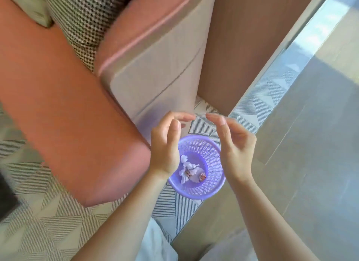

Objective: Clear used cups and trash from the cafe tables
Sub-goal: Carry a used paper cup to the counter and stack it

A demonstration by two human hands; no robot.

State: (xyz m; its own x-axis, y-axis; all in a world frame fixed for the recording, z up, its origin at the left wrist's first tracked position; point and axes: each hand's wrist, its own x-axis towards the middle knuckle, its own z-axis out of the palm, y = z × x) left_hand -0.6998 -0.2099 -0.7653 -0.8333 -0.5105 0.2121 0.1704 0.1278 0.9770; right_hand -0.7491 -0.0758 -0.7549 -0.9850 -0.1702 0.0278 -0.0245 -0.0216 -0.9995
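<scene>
A small purple mesh waste basket stands on the patterned floor beside the sofa's arm. Crumpled white paper and a small reddish-brown scrap lie at its bottom. My left hand hovers over the basket's left rim with fingers loosely curved and nothing in them. My right hand hovers over the right rim, fingers likewise curved and empty. The fingertips of both hands nearly meet above the basket's far side.
An orange-pink sofa with a beige side panel fills the left and centre, with a checked cushion on it. A brown panel stands behind the basket. A grey, glossy surface runs along the right.
</scene>
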